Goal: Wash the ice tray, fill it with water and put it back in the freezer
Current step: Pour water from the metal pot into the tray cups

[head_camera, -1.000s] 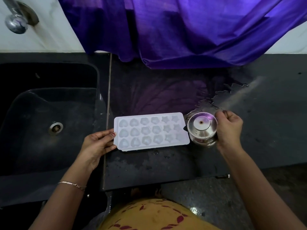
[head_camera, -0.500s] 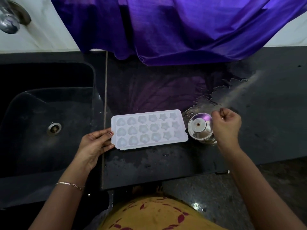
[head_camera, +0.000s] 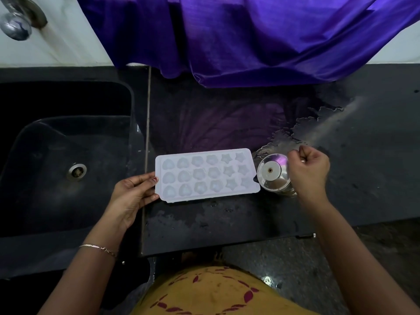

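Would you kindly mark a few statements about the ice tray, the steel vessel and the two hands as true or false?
1. The white plastic ice tray lies on the black stone counter. True.
2. The left hand holds the tray's right end. False: it holds the left end.
3. The right hand holds the shiny steel vessel beside the tray's right end. True.
4. The tray sits inside the dark sink. False: the sink is to the tray's left.
5. The purple cloth covers the tray. False: it hangs behind the tray, apart from it.
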